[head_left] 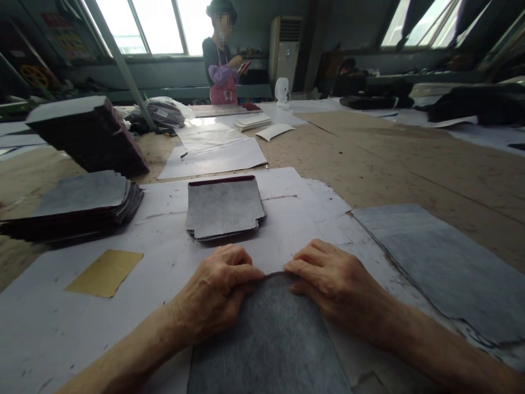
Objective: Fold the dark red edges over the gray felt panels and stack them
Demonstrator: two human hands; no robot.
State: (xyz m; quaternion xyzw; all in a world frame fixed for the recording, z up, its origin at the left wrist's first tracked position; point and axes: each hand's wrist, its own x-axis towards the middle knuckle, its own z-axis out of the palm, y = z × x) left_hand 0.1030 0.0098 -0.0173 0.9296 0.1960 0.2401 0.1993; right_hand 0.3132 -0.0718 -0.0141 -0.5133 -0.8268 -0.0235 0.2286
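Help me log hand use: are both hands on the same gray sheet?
Yes, the left hand and right hand both touch the far edge of the near gray sheet.

Bright windows (pixel 158 27) line the dim back wall (pixel 255 27) behind a broad brown worktable (pixel 394 148).

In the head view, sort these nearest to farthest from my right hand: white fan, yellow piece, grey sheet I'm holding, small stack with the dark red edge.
1. Grey sheet: touching your right hand.
2. Small stack: ahead and to the left.
3. Yellow piece: much farther left.
4. White fan: far back, beyond the stack.
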